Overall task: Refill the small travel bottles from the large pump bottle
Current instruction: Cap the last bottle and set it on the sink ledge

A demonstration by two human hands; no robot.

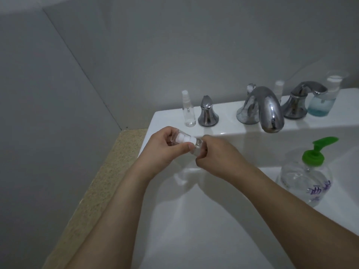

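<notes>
Held over the near left rim of the white sink (174,220): a small clear travel bottle (197,147), lying sideways, body pinched in the curled right hand (217,154), white cap end (185,140) gripped by the left hand (165,150), middle hidden by fingers. Standing upright on the back ledge beside a chrome handle (208,112): a second spray bottle (188,109). At right, partly blurred, the large pump bottle (307,177) with green top; liquid level hard to make out.

Dim, grey, even light. Soft highlights glint on the chrome spout (266,109) at centre right. Faint shadows fall under the forearms. Wide-angle bending curves the edges; the upper right looks blurred.
</notes>
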